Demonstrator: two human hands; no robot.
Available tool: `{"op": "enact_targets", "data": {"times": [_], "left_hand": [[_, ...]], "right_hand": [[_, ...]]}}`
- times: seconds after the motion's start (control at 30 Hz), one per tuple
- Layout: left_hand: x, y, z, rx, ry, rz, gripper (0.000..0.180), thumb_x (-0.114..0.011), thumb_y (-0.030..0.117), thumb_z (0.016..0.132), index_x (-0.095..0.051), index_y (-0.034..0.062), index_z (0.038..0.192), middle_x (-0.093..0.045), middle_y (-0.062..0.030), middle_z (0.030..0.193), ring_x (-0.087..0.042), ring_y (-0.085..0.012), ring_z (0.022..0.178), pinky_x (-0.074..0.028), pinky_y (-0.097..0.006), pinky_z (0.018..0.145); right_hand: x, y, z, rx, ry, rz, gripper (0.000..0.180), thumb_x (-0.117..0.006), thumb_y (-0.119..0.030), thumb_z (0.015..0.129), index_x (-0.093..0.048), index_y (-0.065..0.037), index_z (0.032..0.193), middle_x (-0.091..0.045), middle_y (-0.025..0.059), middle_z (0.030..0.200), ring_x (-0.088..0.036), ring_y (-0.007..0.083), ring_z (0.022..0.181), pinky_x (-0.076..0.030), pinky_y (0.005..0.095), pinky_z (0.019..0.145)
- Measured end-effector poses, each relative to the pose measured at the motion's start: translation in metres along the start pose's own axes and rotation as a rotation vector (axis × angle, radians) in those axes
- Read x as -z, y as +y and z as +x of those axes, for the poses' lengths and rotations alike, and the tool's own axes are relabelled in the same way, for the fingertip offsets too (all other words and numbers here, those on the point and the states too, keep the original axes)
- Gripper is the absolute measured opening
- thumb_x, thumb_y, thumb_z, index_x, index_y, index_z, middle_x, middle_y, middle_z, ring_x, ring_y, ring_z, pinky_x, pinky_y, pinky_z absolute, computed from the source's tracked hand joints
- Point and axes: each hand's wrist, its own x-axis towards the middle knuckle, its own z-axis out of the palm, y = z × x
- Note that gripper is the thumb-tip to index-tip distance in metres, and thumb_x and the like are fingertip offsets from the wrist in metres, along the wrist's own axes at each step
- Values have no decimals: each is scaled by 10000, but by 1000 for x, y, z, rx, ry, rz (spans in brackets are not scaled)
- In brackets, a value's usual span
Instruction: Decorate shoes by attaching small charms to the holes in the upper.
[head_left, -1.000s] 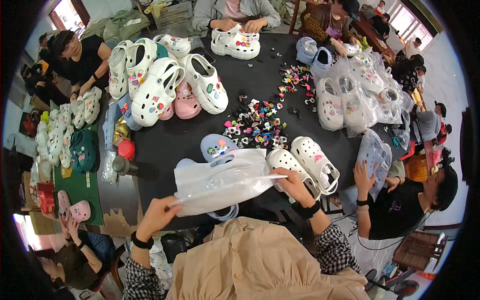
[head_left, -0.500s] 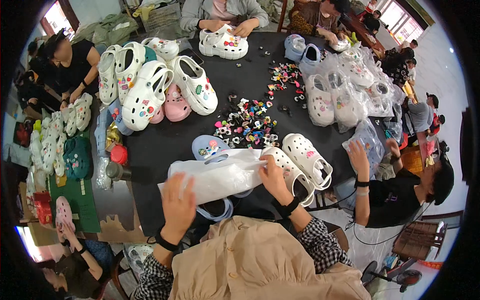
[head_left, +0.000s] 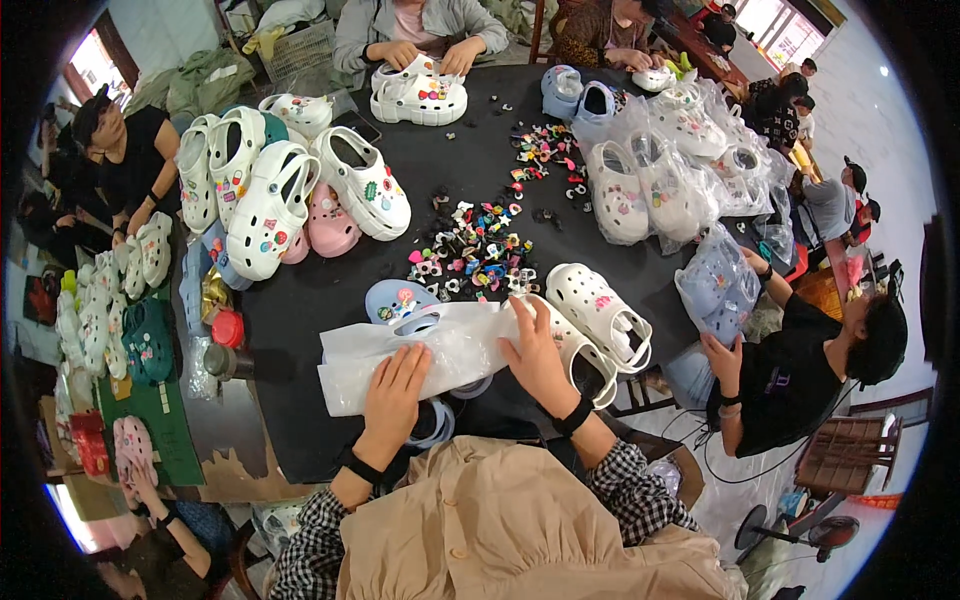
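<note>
A white translucent plastic bag (head_left: 350, 370) lies across a pair of light blue clogs (head_left: 385, 298) in front of me, hiding most of them. One toe with charms shows behind the bag, and blue straps stick out on the near side. My left hand (head_left: 397, 390) rests on the bag with its fingers stretched out flat. At the bag's right end is my right hand (head_left: 537, 360), fingers extended and apart, touching the edge. Right beside it stand two white clogs (head_left: 602, 312) with pink charms.
Loose colourful shoe charms (head_left: 475, 250) are heaped beyond the bag. Decorated white clogs (head_left: 268, 215) stand at the left, with a red-lidded jar (head_left: 228, 328) nearer. Bagged clogs (head_left: 655, 185) lie at the far right. A co-worker at the right holds bagged blue clogs (head_left: 718, 285).
My left hand has come down from the bag's left end onto its near side, further right. My right hand has loosened from a pinch on the bag. The co-worker has picked up the bagged blue clogs.
</note>
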Motion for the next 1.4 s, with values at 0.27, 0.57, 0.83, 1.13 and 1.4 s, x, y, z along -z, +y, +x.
{"op": "enact_targets", "data": {"times": [0.27,0.57,0.83,1.13,1.4], "left_hand": [[44,5,15,51,-49,-255,505,-477,-30,765,-503,16,1267,-529,-136,1292,-500,-304,1194,-394,-437,996],[83,15,17,220,117,-104,586,-463,0,806,-382,19,1386,-375,-190,1425,-319,-371,1341,-249,-438,1106],[69,55,27,426,428,-1259,703,-381,422,968,-99,42,1488,-149,-125,1540,-176,-242,1409,-172,-351,1127],[73,61,39,317,404,-1612,929,-311,698,882,110,133,1488,69,-103,1557,-62,-263,1431,-134,-390,1135],[50,59,40,242,373,-1314,596,-255,409,979,-221,96,1485,70,-142,1560,40,-291,1440,-40,-372,1143]], "right_hand": [[8,-78,0,587,-175,-334,691,-717,-184,706,-449,-106,1338,-469,104,1333,-407,304,1274,-283,496,1074],[2,-117,17,418,-10,-22,619,-581,66,635,-507,-16,1244,-580,170,1166,-601,340,997,-513,394,833],[-21,-148,13,370,-121,556,692,-461,10,732,-310,4,1407,-336,231,1421,-339,393,1311,-276,403,1088],[-8,-136,21,428,-501,854,770,-537,-293,860,-158,-13,1469,-161,173,1523,-125,281,1427,-118,371,1136],[-42,-132,-10,-310,3,1338,504,-498,-180,924,-363,-3,1376,-437,99,1363,-437,211,1240,-345,345,1042]]}}
